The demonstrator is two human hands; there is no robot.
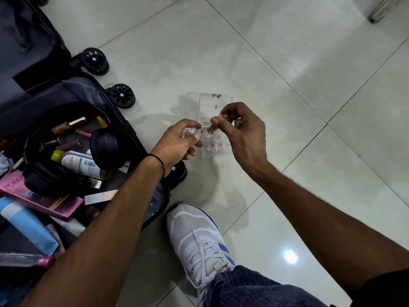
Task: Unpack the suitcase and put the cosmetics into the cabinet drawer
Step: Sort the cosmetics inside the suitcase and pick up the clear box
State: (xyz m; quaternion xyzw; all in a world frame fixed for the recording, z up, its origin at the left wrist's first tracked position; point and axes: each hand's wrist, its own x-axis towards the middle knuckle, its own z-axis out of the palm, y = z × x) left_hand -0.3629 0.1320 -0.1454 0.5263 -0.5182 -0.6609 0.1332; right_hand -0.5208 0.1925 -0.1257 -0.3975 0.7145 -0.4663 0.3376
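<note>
I am crouched over the pale tiled floor, and both my hands are busy with small clear things. My left hand is curled, thumb and forefinger pinching a little clear plastic piece; what exactly it is I cannot tell. My right hand is closed in a pinch on a small clear vial with something reddish inside, held close beside the piece in my left. Below and between my hands a clear plastic box lies on the floor, brown smudges along its far edge and a few more small clear, reddish bits in its near end. The dark suitcase lies open at my left, just beside my left wrist, two of its black wheels pointing toward the box. The cosmetics are in it, heaped together: a gold-capped lipstick, a spray can with a yellow cap lying on its side, a pink Pond's carton and a light blue tube nearer me. Black headphones rest across the spray can. A thin black thread circles my left wrist. My white sneaker with blue stripes is planted on the floor between my forearms, right by the suitcase's near edge.
</note>
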